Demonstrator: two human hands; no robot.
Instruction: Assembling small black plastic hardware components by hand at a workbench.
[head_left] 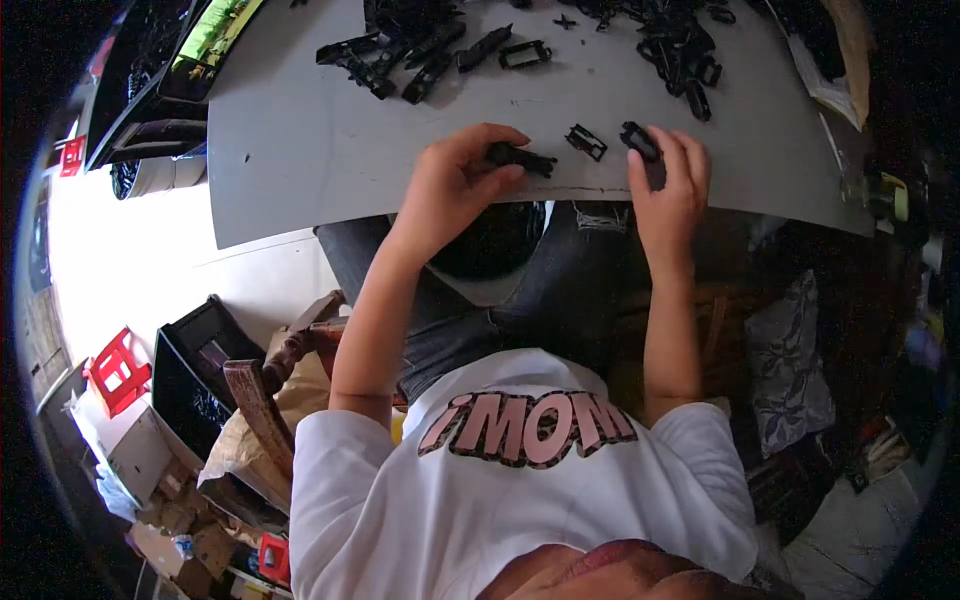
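Between the thumb and fingers of my left hand (455,185) is a black elongated plastic part (525,160), low over the table near its front edge. My right hand (675,180) has its thumb and fingers closed around a small black plastic piece (640,142), whose lower portion the fingers partly hide. A small black rectangular plastic frame (586,142) lies on the table between the two hands, touched by neither. The exact kind of these parts cannot be made out.
A heap of black plastic parts (400,55) covers the far left of the grey table (300,150), another pile (675,45) the far right. A phone-like screen (205,50) stands at the left edge. Below are a black bin (195,370), a wooden chair arm (258,410) and a patterned cushion (790,370).
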